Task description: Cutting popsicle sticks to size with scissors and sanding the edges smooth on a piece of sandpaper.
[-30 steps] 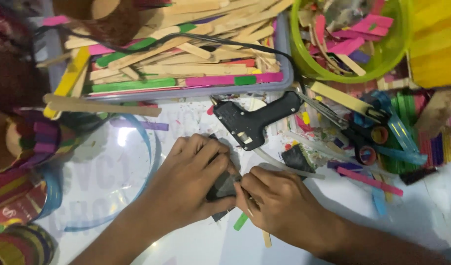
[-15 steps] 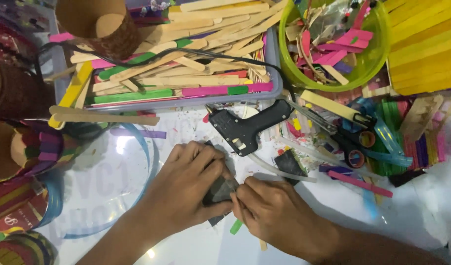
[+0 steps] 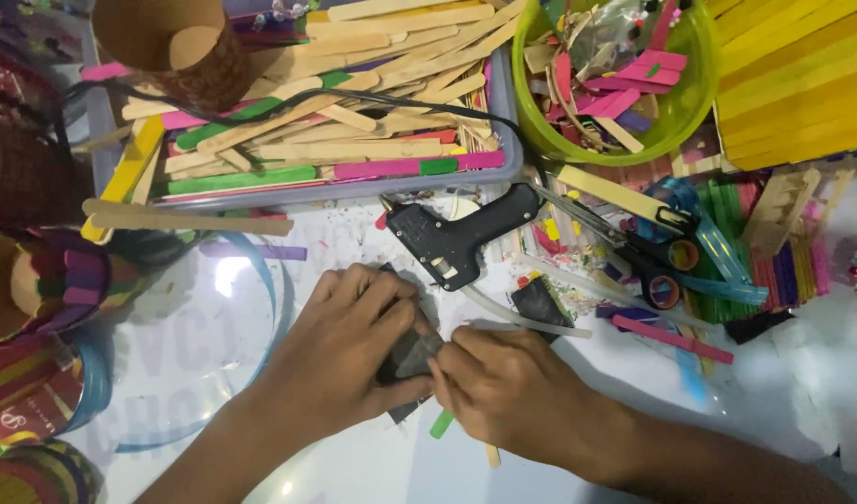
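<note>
Left hand [image 3: 349, 350] clamped dark piece [image 3: 408, 357] at lower centre | right hand [image 3: 498, 387] pinched its edge | you did best pressing flat on desk [image 3: 354, 467]

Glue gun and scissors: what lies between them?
Head view: a pale glue stick, a small dark block and loose coloured stick scraps lie between the glue gun and scissors.

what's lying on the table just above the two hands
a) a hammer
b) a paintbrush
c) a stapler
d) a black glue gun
d: a black glue gun lies on the white table right above the left hand and right hand, which press on a dark grey piece.
</note>
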